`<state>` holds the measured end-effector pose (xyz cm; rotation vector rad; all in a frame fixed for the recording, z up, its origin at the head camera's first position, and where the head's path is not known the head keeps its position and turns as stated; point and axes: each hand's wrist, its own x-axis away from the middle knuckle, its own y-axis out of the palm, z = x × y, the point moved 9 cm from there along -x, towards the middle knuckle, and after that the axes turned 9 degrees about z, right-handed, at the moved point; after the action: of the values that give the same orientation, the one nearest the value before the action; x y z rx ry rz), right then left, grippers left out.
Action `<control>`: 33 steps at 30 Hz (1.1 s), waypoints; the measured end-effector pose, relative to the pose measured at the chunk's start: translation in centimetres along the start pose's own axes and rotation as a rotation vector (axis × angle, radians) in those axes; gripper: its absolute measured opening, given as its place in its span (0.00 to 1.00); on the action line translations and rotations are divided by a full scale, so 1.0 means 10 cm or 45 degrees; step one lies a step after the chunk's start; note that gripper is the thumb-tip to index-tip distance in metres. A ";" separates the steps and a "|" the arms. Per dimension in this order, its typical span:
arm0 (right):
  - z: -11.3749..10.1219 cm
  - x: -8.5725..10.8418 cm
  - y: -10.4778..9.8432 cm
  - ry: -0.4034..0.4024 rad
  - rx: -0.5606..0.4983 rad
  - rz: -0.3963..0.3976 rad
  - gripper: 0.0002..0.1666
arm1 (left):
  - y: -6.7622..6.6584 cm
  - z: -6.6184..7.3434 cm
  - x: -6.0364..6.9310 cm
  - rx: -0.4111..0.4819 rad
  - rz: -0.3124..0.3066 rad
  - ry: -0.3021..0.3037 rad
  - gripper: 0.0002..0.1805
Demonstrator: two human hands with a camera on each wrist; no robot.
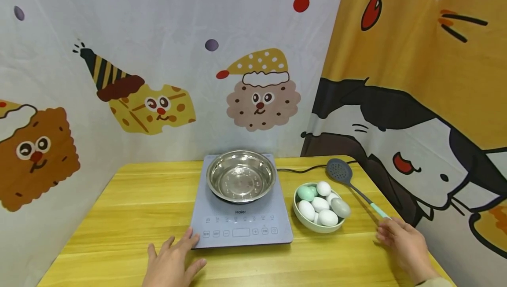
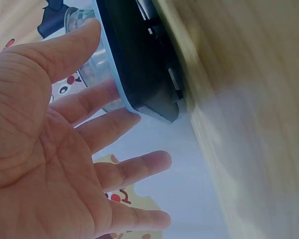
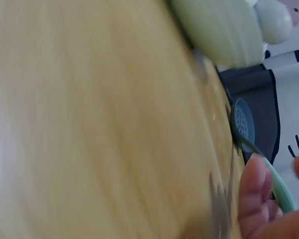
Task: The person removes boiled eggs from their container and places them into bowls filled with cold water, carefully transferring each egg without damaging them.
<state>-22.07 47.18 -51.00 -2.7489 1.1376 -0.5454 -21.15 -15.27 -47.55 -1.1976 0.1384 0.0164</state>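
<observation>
My left hand is spread at the front left corner of a grey induction cooktop. In the left wrist view its palm and straight fingers show, with fingertips at the cooktop's edge. On the cooktop stands a shiny steel basin; small bright spots show on its bottom. My right hand holds the light green handle end of a dark grey skimmer. In the right wrist view the green handle runs between thumb and fingers. The skimmer's perforated head lies at the table's back right.
A pale green bowl heaped with several white and green eggs stands between cooktop and skimmer. A black cord runs along the back of the yellow wooden table. Cartoon-printed curtains hang behind and to the right.
</observation>
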 end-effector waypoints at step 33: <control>-0.14 -0.06 -0.15 -0.489 1.030 0.123 0.31 | 0.00 -0.01 0.01 0.014 -0.008 -0.033 0.39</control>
<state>-22.02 48.74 -49.51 -1.9709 0.7281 -0.3356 -21.05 -15.39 -47.57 -1.1866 0.1119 0.0255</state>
